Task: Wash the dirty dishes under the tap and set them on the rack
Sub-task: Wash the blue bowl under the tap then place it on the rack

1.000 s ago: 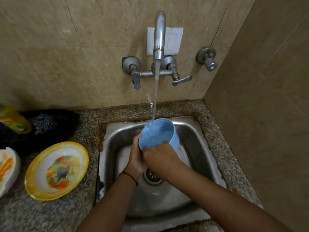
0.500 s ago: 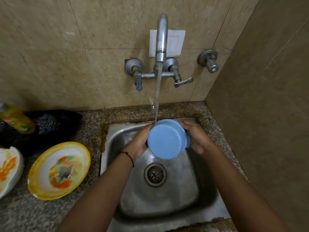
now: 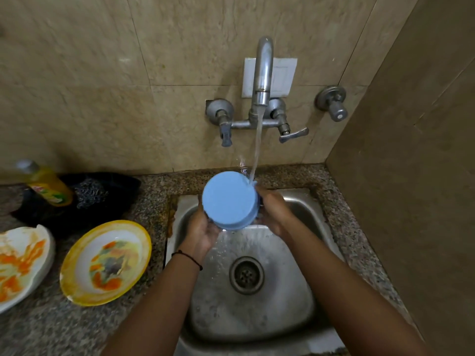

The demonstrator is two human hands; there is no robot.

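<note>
**Rinsing stage.** The blue bowl (image 3: 230, 201) is being held over the back edge of the sink (image 3: 295, 317), near its left corner. It is lying tipped over, with its flat base facing the camera and its mouth turning away toward the wall, so its axis is running front to back. The left hand (image 3: 203, 232) is cupping it from below and from the left. The right hand (image 3: 272, 211) is clasping its right flank. Both grips are wrapping the bowl, with the fingertips mostly hiding behind it. Water from the tap (image 3: 262, 80) is striking the upper right rim, on the right hand's side. A yellow plate (image 3: 105, 262) and a white plate (image 3: 20, 263), both soiled, are waiting on the tabletop (image 3: 38, 330) left of the sink, probably within easier reach of the left hand. No rack is showing.
</note>
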